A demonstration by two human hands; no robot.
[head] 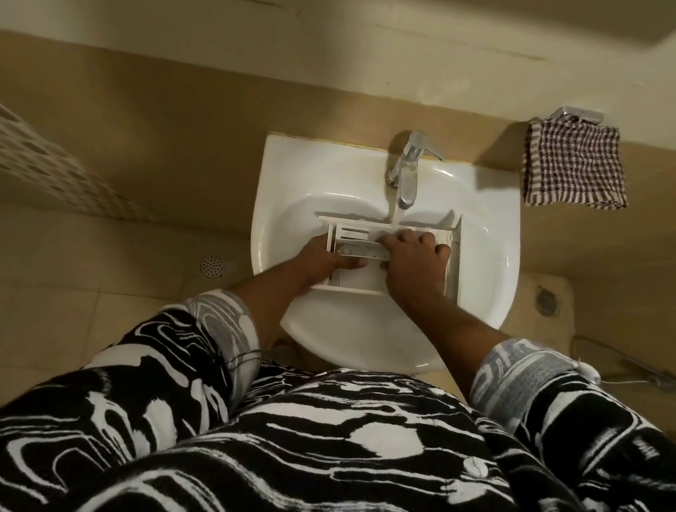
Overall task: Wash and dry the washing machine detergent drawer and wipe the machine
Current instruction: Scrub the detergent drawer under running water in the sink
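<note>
A white detergent drawer (355,239) lies across the bowl of the white sink (488,241), under the chrome tap (407,170). Water runs from the tap onto the drawer's far side. My left hand (327,261) grips the drawer's near left part, thumb on top. My right hand (413,261) lies over the drawer's right half with fingers curled over its inner walls. The washing machine is not in view.
A brown checked towel (573,166) hangs on a wall holder to the sink's right. A spotted curtain (35,160) hangs at the left. Floor drains sit at the left (212,267) and right (547,302). A hose (647,374) lies on the tiled floor at the right.
</note>
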